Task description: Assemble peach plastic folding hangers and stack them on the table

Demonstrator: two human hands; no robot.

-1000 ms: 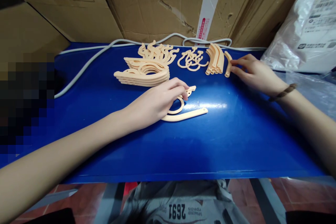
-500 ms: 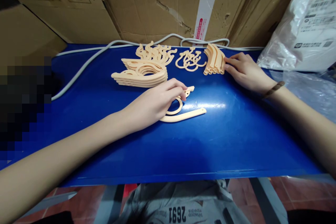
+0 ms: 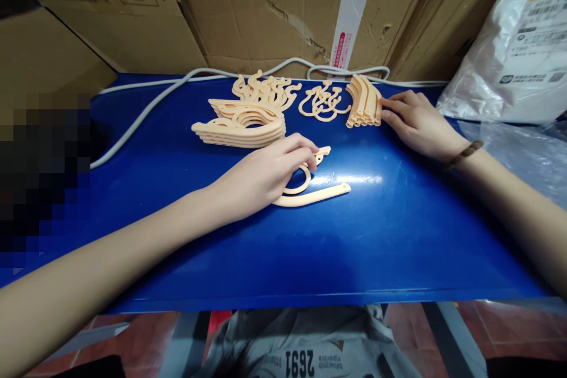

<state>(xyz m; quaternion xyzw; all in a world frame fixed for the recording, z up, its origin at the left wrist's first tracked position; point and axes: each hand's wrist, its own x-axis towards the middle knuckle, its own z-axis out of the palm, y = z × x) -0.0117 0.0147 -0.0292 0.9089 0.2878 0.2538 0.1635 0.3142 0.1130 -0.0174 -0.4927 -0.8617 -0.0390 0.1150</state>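
Brown cardboard (image 3: pixel 248 18) backs my glossy blue table (image 3: pixel 390 242); my left hand (image 3: pixel 286 168) clasps a looped cream plastic piece (image 3: pixel 316 195), my right hand (image 3: pixel 416 121), grip unclear, touches curved cream bars (image 3: pixel 364 103).

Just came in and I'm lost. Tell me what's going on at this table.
A person's left hand rests over a looped cream piece on the blue table. The right hand touches the right side of a bundle of curved pieces. Beyond the left hand lies a stack of looped pieces.
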